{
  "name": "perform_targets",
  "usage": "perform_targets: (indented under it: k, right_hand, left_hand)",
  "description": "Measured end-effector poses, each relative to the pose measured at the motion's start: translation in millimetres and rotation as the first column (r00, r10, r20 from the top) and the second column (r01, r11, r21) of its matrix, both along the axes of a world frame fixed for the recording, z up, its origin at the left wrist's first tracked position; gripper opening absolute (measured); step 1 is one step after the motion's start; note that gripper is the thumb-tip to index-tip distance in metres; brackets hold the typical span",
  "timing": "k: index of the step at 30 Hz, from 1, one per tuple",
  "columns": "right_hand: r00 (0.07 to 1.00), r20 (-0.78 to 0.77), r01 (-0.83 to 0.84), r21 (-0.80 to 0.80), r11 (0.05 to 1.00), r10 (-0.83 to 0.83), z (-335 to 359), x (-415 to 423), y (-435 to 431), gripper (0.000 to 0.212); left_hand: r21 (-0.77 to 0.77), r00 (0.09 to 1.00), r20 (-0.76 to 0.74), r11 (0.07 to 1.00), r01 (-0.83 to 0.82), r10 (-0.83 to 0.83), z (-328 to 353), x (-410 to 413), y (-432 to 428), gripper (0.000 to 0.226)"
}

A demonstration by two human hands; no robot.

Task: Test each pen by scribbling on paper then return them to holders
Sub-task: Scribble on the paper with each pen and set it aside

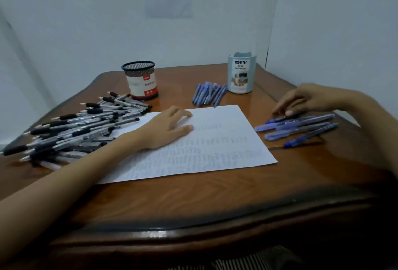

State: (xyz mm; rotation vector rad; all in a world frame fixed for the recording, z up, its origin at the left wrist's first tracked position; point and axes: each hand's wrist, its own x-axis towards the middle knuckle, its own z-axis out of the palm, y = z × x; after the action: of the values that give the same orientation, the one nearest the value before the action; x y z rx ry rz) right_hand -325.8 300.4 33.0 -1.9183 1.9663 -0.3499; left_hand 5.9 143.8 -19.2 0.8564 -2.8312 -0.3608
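Presently the left hand [165,128] lies palm down on the white paper [215,144], fingers relaxed. The right hand [305,99] arches over the slim blue pens [301,127] lying right of the sheet, its fingertips touching the farthest one; a pinch cannot be confirmed. The black mesh holder [140,80] and the smooth pale cylindrical holder [242,73] stand behind on the glossy wooden table [193,200].

paper [215,140]: writing blurred, unreadable | right hand [305,99] grip on blue pen [277,119]: unclear
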Motion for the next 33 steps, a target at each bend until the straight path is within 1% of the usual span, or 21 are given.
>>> perform_targets:
  k: [3,4,7,9,11,12,13,14,15,16,17,18,19,20,21,24,26,27,28,30,33]
  right_hand:
    - [0.998,-0.058,0.03,-0.047,0.998,-0.033,-3,-2,0,0.032]
    - [0.995,-0.081,0.047,-0.088,0.995,-0.054,-5,-1,-1,0.03]
    - [0.979,-0.177,0.059,-0.214,0.975,-0.098,-12,5,-7,0.017]
    - [0.945,-0.315,-0.005,-0.271,0.963,-0.084,-16,12,-11,0.015]
    - [0.922,-0.378,-0.087,-0.402,0.911,-0.078,-16,18,-12,0.016]
    - [0.937,-0.34,-0.114,-0.505,0.856,-0.076,-15,22,-12,0.017]
    - [0.969,-0.24,-0.105,-0.619,0.778,-0.061,-13,28,-10,0.016]
    - [0.996,-0.075,-0.028,-0.722,0.691,-0.038,-11,37,-9,0.012]
    - [0.992,0.125,0.097,-0.779,0.619,0.002,-8,48,-9,0.01]
    - [0.938,0.342,0.247,-0.77,0.588,0.053,-4,59,-12,0.019]
    - [0.831,0.546,0.379,-0.698,0.607,0.109,-1,71,-18,0.026]
    - [0.696,0.707,0.463,-0.578,0.672,0.129,1,81,-24,0.028]
    - [0.576,0.809,0.478,-0.449,0.755,0.117,4,90,-30,0.025]
    - [0.5,0.861,0.439,-0.343,0.83,0.091,4,99,-36,0.022]
    - [0.475,0.878,0.374,-0.263,0.889,0.061,3,107,-40,0.024]
    - [0.513,0.858,0.165,-0.09,0.982,-0.007,-9,132,-46,0.044]
    - [0.542,0.841,0.02,0.0,1.0,-0.011,-16,148,-44,0.05]
    - [0.567,0.824,-0.039,0.02,0.999,0.006,-19,154,-42,0.049]
    - [0.593,0.805,-0.081,0.017,0.997,0.034,-23,159,-40,0.044]
    - [0.64,0.759,-0.117,-0.059,0.991,0.121,-31,167,-37,0.033]
    - [0.688,0.701,-0.035,-0.226,0.974,0.187,-40,170,-37,0.042]
  left_hand:
    - [0.019,1.0,0.021,1.0,0.006,-0.006,-2,1,-4,0.077]
    - [0.019,0.999,0.036,1.0,0.002,-0.003,-3,2,-5,0.077]
    - [0.005,0.996,0.089,1.0,-0.002,0.002,-2,2,-4,0.059]
    - [-0.002,0.994,0.111,1.0,-0.001,0.001,-1,1,-2,0.057]
    - [0.007,0.993,0.117,1.0,-0.002,0.002,-2,1,-2,0.058]
    - [0.013,0.993,0.116,1.0,-0.008,0.007,-2,2,-2,0.058]
    - [0.016,0.993,0.114,1.0,-0.014,0.013,-2,2,-2,0.058]
    - [0.015,0.994,0.11,1.0,-0.016,0.014,-2,2,-2,0.057]
    - [0.01,0.994,0.106,1.0,-0.017,0.016,-2,3,-2,0.057]
    - [0.004,0.994,0.107,1.0,-0.017,0.016,-3,2,-1,0.056]
    - [0.001,0.994,0.112,1.0,-0.018,0.018,-3,3,0,0.056]
    - [0.002,0.993,0.117,1.0,-0.02,0.02,-2,3,0,0.056]
    - [0.005,0.993,0.119,1.0,-0.022,0.021,-2,3,0,0.056]
    - [0.007,0.993,0.12,1.0,-0.024,0.023,-2,3,1,0.057]
    - [0.008,0.992,0.12,1.0,-0.027,0.026,-1,2,1,0.057]
    - [0.009,0.991,0.129,1.0,-0.028,0.026,0,1,3,0.056]
    - [0.0,0.99,0.134,1.0,-0.031,0.031,0,1,4,0.056]
    - [-0.003,0.99,0.135,1.0,-0.03,0.03,1,1,4,0.056]
    - [-0.004,0.991,0.134,1.0,-0.027,0.028,1,1,4,0.056]
    - [-0.005,0.99,0.137,1.0,-0.027,0.027,1,1,4,0.056]
    - [-0.016,0.989,0.143,1.0,-0.025,0.027,2,1,6,0.056]
